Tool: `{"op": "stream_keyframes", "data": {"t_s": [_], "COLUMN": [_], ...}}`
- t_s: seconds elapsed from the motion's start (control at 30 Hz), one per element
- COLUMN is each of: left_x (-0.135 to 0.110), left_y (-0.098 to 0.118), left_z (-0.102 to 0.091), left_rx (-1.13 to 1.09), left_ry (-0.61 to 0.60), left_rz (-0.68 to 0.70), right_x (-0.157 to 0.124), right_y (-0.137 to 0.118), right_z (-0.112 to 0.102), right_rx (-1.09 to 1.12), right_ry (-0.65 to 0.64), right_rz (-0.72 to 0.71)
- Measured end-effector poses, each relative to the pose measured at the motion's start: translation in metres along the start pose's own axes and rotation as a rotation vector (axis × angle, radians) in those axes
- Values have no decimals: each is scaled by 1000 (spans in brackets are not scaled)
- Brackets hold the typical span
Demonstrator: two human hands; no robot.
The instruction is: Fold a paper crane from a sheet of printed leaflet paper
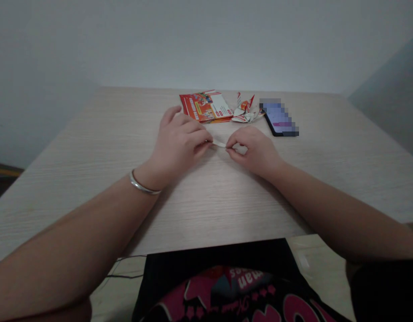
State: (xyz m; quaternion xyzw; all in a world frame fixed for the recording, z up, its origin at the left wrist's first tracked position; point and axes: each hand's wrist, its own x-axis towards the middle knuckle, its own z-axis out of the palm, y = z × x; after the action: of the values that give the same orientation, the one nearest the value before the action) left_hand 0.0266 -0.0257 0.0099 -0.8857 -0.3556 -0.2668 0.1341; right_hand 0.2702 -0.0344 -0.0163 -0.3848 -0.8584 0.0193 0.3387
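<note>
Strip (219, 143) is pinched by left hand (180, 137) and right hand (256, 150).

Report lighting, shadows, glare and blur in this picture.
Head view: dim, greyish light; soft shadows beside both bare forearms on the pale wood-grain table; a highlight on the silver metal bangle; blocky pixels over the black-edged rectangular phone; the thin whitish strip between left hand and right hand, too soft for detail.

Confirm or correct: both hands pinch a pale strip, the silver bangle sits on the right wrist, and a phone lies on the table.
Wrong side: the head view shows the silver bangle on the left wrist. Left hand and right hand do pinch the pale strip, and the phone lies on the table.
</note>
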Motion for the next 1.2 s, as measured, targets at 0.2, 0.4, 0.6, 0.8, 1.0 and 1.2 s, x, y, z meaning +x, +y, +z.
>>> {"op": "stream_keyframes", "data": {"t_s": [0.2,0.4,0.6,0.8,1.0,1.2], "left_x": [4,3,4,4,2,3], "left_y": [20,15,5,-3,-11,-22], "left_z": [3,5,-2,-2,-2,-5], "left_rx": [-5,45,61,57,57,56], "left_ry": [-36,-82,-196,-173,-165,-216], "left_rz": [73,81,8,-57,-61,-88], "right_x": [6,9,4,-2,-7,-11], "right_y": [-19,-15,-2,15,27,36], "right_z": [5,2,-1,-5,-12,-20], "right_rx": [-31,71,146,211,246,256], "right_ry": [-36,-82,-90,-84,-117,-146], "right_rz": [28,41,60,63,99,115]}}
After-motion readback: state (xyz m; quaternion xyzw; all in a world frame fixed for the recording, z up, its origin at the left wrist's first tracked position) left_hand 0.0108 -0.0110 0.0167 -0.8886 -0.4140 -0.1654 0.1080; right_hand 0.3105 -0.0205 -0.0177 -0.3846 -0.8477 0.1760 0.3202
